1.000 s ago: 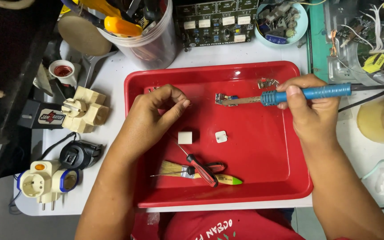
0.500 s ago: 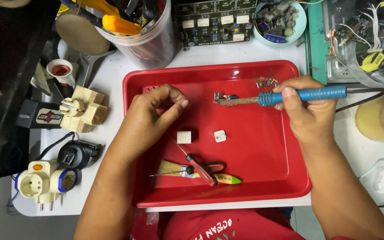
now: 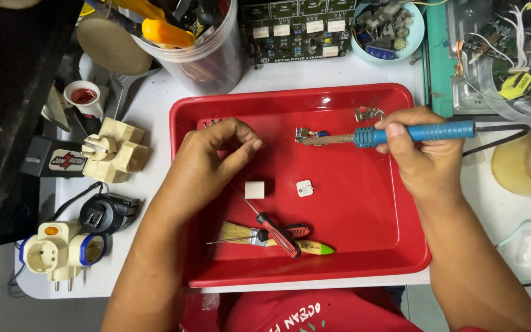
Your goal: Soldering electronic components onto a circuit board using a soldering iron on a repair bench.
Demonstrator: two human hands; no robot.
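Barely anything has shifted over the last second: my right hand (image 3: 416, 150) keeps the same grip on the soldering iron (image 3: 394, 134) and my left hand (image 3: 216, 161) hasn't left its spot over the red tray (image 3: 364, 258). Right hand is wrapped around the blue handle, fingers closed on it like a pen grip. The iron lies almost level, long axis running left to right, tip pointing left at a small metal part with a bit of blue on it (image 3: 310, 134) near the far side of the tray, cord trailing off right. I'd say it's light and stiff, and the handle is the only sane place to hold it since the metal shaft is probably hot. Left hand is curled, thumb and fingertips pinched together, looks like on a thin wire, though it's too fine to be sure. Just near of that hand sit a small white block (image 3: 254, 189) and a white square bit (image 3: 304, 187), and nearer still a red-handled screwdriver (image 3: 278, 233) lying across a paintbrush (image 3: 259, 237). Off the tray on the left of the desk (image 3: 155, 117) are some cream plug adapters (image 3: 115, 150).
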